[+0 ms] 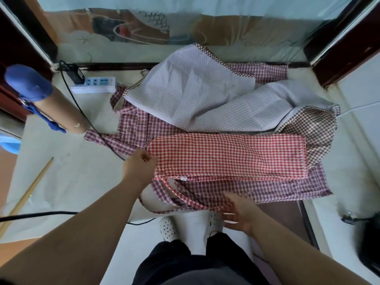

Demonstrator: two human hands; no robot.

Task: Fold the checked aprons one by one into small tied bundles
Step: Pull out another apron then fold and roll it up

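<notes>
Cardboard forms the tube (61, 112) lying at the upper left. Left of centre, the left hand (139, 164) pinches the left end of the red checked apron (230, 155), folded into a long strip across the middle atop other checked aprons (185, 93). Lower right of centre, the right hand (239, 214), blurred, spreads its fingers by a loose strap (185, 199).

This looks like a room in a home, set up as a small sewing or packing corner. A white power strip (98, 82) lies on a pale-covered desk (72, 171), with a black adapter (76, 76) at its left end. Behind the strip stands a frosted pane (144, 27) with painted patterns, in a dark wooden frame (347, 42). Left of the strip lies a cardboard tube (61, 112), and to its right a heap of checked aprons (205, 99).
</notes>
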